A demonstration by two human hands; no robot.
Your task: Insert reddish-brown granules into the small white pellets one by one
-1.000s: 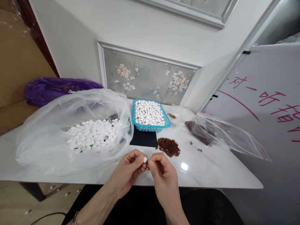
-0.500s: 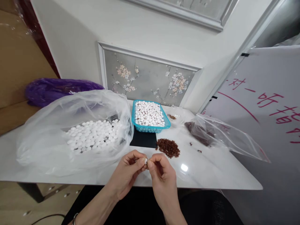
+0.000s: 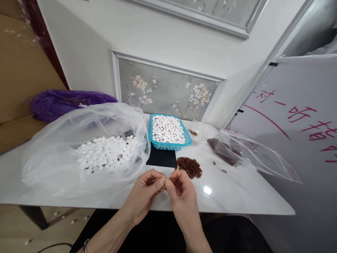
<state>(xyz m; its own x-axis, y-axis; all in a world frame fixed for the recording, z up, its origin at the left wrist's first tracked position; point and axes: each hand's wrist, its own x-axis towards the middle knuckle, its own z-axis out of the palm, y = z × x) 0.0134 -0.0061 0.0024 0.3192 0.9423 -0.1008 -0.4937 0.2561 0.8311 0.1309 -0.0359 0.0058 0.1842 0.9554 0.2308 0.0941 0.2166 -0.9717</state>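
Note:
Over the table's front edge, my left hand (image 3: 146,196) and my right hand (image 3: 183,198) meet with thumbs and forefingers pinched, tip to tip. A small white ball showed in my left fingertips a moment ago; the fingers now cover it. Whatever my right fingertips grip is too small and hidden to name. Just behind my right hand lies a pile of small reddish-brown pieces (image 3: 190,167). White balls (image 3: 168,130) fill a blue plastic basket (image 3: 187,140) further back. To the left, more white balls (image 3: 105,154) lie inside a large clear plastic bag (image 3: 52,154).
A black flat sheet (image 3: 162,158) lies partly under the basket. On the right is a zip bag (image 3: 263,160) with brown contents. A purple bag (image 3: 65,100) sits behind the clear one. The whiteboard (image 3: 302,95) bounds the right side. Several white balls lie on the floor.
My fingertips have closed together, and the white ball between them has gone out of sight. The right hand has tilted slightly inward. The camera view has shifted a little.

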